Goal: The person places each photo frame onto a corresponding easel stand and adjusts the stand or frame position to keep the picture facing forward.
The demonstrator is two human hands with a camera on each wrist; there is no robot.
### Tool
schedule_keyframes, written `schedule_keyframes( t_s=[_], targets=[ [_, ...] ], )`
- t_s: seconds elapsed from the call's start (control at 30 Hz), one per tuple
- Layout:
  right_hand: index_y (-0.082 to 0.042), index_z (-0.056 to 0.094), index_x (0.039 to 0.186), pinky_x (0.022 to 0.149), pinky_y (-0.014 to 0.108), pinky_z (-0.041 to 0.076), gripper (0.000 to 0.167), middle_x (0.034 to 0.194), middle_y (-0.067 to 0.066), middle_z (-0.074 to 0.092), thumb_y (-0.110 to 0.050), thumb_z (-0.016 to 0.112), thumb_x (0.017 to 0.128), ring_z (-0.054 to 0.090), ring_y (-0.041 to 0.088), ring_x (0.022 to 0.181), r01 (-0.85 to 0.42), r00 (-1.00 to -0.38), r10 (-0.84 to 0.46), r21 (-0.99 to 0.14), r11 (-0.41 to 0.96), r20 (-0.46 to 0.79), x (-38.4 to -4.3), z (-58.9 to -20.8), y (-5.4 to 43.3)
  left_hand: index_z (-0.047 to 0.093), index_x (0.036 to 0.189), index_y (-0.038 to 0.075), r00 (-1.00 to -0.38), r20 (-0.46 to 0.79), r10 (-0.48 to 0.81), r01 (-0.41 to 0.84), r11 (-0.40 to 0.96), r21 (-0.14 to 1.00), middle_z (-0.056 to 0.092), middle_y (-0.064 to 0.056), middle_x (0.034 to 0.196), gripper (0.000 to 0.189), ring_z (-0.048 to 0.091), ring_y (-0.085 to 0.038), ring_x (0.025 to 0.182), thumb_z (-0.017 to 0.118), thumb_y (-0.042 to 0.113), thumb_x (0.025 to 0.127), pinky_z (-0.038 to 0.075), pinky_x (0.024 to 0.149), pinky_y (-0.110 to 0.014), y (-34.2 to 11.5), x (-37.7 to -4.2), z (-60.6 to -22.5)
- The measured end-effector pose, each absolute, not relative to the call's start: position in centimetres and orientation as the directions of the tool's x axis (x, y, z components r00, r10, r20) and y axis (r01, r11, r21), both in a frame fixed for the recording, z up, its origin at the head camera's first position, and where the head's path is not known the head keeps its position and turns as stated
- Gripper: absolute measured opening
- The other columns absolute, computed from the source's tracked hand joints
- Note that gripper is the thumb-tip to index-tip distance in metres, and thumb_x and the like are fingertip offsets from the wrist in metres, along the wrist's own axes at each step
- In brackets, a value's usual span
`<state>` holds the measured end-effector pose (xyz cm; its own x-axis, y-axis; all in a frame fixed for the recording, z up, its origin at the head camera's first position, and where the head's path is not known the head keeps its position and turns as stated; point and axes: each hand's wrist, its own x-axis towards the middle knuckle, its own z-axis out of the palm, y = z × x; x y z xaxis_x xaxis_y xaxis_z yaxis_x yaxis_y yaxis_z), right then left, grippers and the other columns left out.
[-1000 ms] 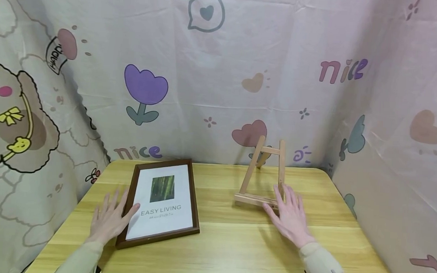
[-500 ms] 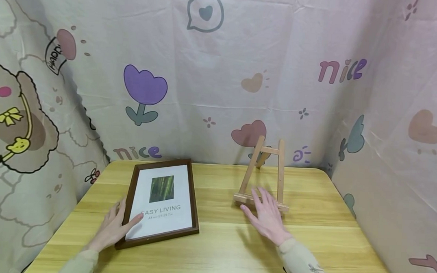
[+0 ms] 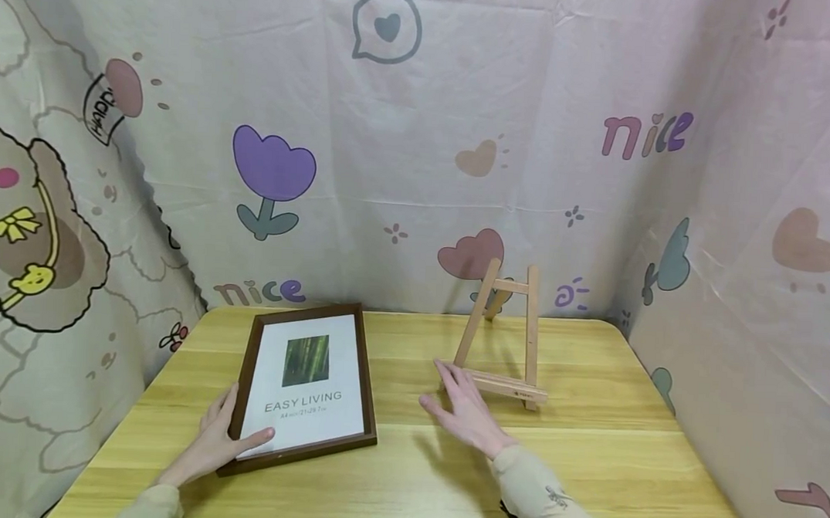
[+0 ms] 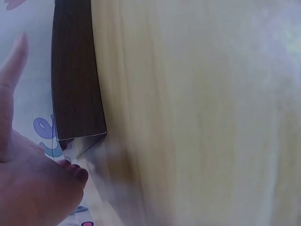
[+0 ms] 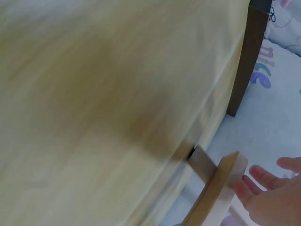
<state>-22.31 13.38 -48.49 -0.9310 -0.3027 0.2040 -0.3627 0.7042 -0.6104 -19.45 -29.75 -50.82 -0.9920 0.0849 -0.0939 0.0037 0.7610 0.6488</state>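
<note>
A dark brown picture frame (image 3: 367,396) lies on the table at the left, its white sheet reading EASY LIVING under a green picture. My left hand (image 3: 208,439) is at its lower left edge. The thumb reaches over the sheet while the other fingers lie along the outer side, partly hidden by the frame. To the right stands a small wooden easel (image 3: 532,326). With fingers extended, my right hand (image 3: 467,412) is at the left end of its front ledge, overlapping it. The right wrist view shows those fingers (image 5: 256,181) close by the ledge end (image 5: 237,165).
The light wood table (image 3: 405,475) carries the frame and easel, with a stretch of bare wood between them. A printed cloth (image 3: 392,134) hangs behind the table and along both sides, close to the easel's rear leg.
My right hand has moved left along the easel's ledge, from its right end to its left end. My left hand has shifted slightly down the frame's left edge. Frame and easel stay put.
</note>
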Motion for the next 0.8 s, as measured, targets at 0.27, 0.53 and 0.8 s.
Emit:
schedule_keyframes(
  t_s=[0.27, 0.53, 0.8],
  targets=[
    [-0.011, 0.029, 0.159, 0.117, 0.07, 0.029, 0.076, 0.16, 0.019, 0.035, -0.049, 0.057, 0.099, 0.03, 0.043, 0.149, -0.405, -0.906, -0.377, -0.66, 0.633, 0.195, -22.6, -49.2, 11.1, -0.014, 0.157, -0.006, -0.981, -0.169, 0.09, -0.043, 0.759, 0.65, -0.002, -0.048, 0.155, 0.129, 0.01, -0.068, 0.139, 0.079, 0.043, 0.081, 0.022, 0.107, -0.084, -29.9, -19.4, -50.7],
    [-0.013, 0.027, 0.16, 0.115, 0.071, 0.032, 0.077, 0.162, 0.02, 0.033, -0.045, 0.061, 0.098, 0.032, 0.044, 0.149, -0.359, -0.896, -0.435, -0.716, 0.599, 0.085, -23.1, -49.4, 9.1, -0.017, 0.155, -0.008, -0.966, -0.247, 0.08, -0.108, 0.74, 0.664, -0.005, -0.046, 0.156, 0.135, 0.007, -0.064, 0.142, 0.082, 0.042, 0.079, 0.019, 0.113, -0.08, -30.2, -19.6, -50.9],
    [-0.003, 0.029, 0.157, 0.104, 0.047, 0.053, 0.088, 0.139, 0.02, 0.058, -0.041, 0.073, 0.091, 0.062, 0.033, 0.119, -0.339, -0.856, -0.517, -0.773, 0.537, 0.016, -24.2, -49.9, 7.3, -0.018, 0.152, -0.013, -0.954, -0.286, 0.094, -0.129, 0.73, 0.671, -0.005, -0.049, 0.151, 0.141, 0.01, -0.066, 0.138, 0.085, 0.047, 0.076, 0.023, 0.111, -0.08, -30.5, -19.7, -51.0]
  ],
)
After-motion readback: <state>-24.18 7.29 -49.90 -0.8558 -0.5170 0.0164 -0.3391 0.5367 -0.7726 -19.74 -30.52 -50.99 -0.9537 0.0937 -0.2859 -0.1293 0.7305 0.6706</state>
